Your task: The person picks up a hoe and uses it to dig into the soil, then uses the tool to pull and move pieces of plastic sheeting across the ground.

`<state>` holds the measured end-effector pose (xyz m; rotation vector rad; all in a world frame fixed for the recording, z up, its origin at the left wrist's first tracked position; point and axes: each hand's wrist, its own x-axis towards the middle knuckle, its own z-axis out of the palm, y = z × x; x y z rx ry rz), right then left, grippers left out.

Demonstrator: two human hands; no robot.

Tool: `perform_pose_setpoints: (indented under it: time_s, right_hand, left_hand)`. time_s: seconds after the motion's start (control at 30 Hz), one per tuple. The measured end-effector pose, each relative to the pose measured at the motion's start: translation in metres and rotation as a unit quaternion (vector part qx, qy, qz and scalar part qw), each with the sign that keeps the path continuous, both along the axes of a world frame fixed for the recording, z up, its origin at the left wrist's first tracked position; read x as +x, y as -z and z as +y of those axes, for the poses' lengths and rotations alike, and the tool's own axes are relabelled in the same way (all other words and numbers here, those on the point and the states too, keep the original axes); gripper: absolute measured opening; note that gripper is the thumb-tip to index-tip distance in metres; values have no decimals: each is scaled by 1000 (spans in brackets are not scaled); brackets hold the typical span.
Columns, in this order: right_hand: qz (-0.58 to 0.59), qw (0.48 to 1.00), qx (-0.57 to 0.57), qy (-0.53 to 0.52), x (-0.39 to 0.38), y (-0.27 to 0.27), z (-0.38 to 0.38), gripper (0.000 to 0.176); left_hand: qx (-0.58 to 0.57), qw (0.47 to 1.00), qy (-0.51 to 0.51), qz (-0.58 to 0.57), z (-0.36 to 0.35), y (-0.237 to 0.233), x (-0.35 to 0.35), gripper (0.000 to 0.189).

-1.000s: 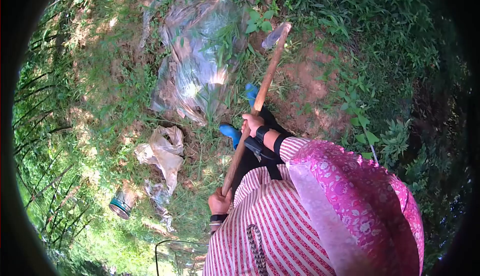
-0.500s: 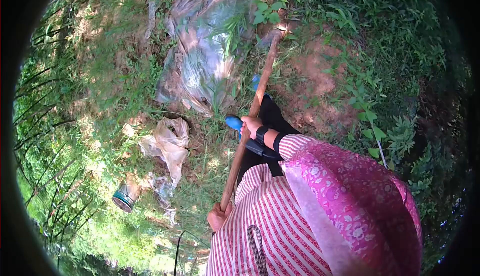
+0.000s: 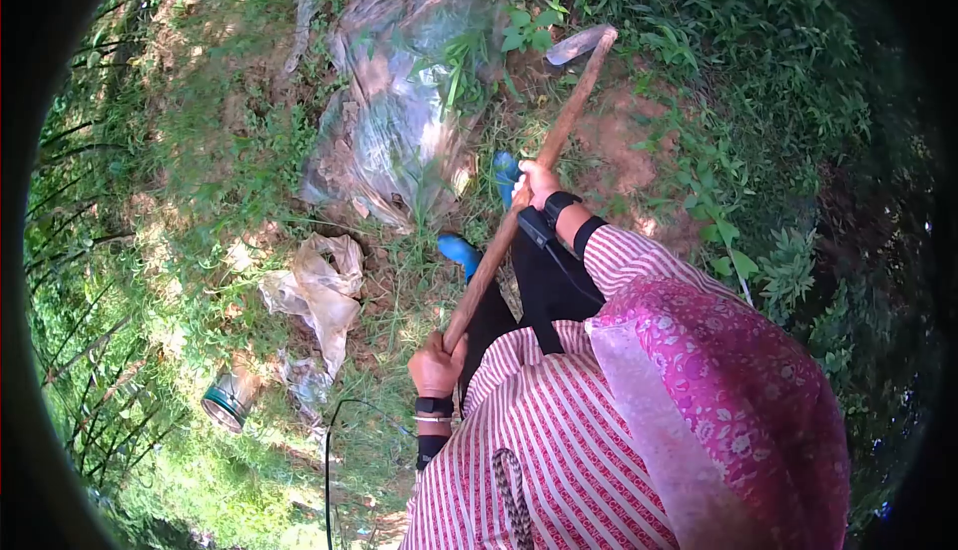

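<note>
A long wooden hoe handle [image 3: 571, 116] slants across the middle of the view, with its grey metal blade [image 3: 581, 45] at the upper end, in front of grass and bare soil. My right hand [image 3: 540, 184] is wrapped round the middle of the handle. Nearer its lower end, my left hand [image 3: 436, 366] grips the wood with closed fingers. The blade is fully visible and looks off the ground. My blue shoes [image 3: 458, 252] show beside and below the handle.
Crumpled clear plastic sheeting [image 3: 399, 121] lies left of the blade. Farther left are a pale plastic bag [image 3: 324, 285] and a clear container with a green rim [image 3: 226, 402]. Leafy plants [image 3: 798, 81] grow on the right. A thin dark curved cord [image 3: 328, 470] shows at the bottom.
The hoe blade has moved up and to the right, out of the grass. My right hand has moved up and right, and my left hand has moved up, clear of the shirt.
</note>
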<state>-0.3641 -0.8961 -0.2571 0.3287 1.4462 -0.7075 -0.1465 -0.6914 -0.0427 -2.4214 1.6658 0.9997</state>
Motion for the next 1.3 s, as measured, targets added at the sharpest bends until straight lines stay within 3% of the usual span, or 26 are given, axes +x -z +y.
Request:
perform_pose_setpoints:
  time_s: [0.13,0.2,0.27,0.3,0.37,0.4,0.43,0.53,0.57,0.6,0.67,0.8,0.83,0.93,0.97,1.0,1.07,1.1,1.13,1.2,1.3]
  right_hand:
    - [14,1000,-4,-13,-7,1,-29,23]
    - [-32,998,-43,-36,4,45,3,20]
    - [29,996,-11,-81,54,9,50,21]
    - [20,993,17,-118,69,63,93,18]
    - [105,986,79,-98,109,3,125,18]
    - [46,994,54,-86,114,3,149,18]
    - [-39,991,38,-119,111,48,180,20]
    - [-64,986,118,-101,136,33,212,19]
    - [-73,986,84,-126,142,32,224,18]
    - [-57,992,67,-92,150,-22,209,17]
    - [-79,989,92,-84,147,-11,209,16]
    - [34,994,36,-96,115,1,168,21]
    - [33,994,79,-64,96,2,147,19]
    - [47,999,-10,-21,41,-23,82,20]
    - [18,1000,9,11,18,-5,61,20]
    - [81,996,-25,14,0,-12,37,22]
    - [-28,998,-22,47,-50,-9,-6,22]
    - [25,997,-41,59,-64,-23,-26,21]
    - [28,995,-86,37,-84,-21,-40,20]
    - [81,994,-67,-23,-104,-22,-63,19]
    - [42,997,-14,-60,-110,25,-56,18]
  left_hand:
    - [-25,999,22,20,-27,5,-1,36]
    - [-15,1000,16,22,0,6,10,36]
    - [27,999,-35,25,49,0,27,36]
    - [44,997,-69,15,74,-15,37,35]
    - [77,991,-106,-11,113,-34,55,33]
    - [96,989,-109,-26,132,-41,64,32]
    - [101,987,-124,-11,145,-50,73,32]
    - [141,984,-112,5,141,-86,90,32]
    - [118,982,-149,14,122,-109,88,32]
    - [113,982,-148,12,129,-101,93,32]
    - [113,990,-80,-7,149,-84,107,31]
    - [102,992,-68,20,141,-27,98,33]
    - [87,995,-50,22,128,-15,90,34]
    - [67,995,-28,74,73,15,58,36]
    - [57,993,-23,98,48,19,44,36]
    - [47,991,-17,122,22,19,29,36]
    - [15,988,10,154,-20,22,1,35]
    - [16,988,12,155,-41,19,-13,35]
    - [10,987,36,157,-61,14,-28,34]
    - [9,985,62,160,-81,13,-47,33]
    - [33,984,51,168,-89,17,-59,32]
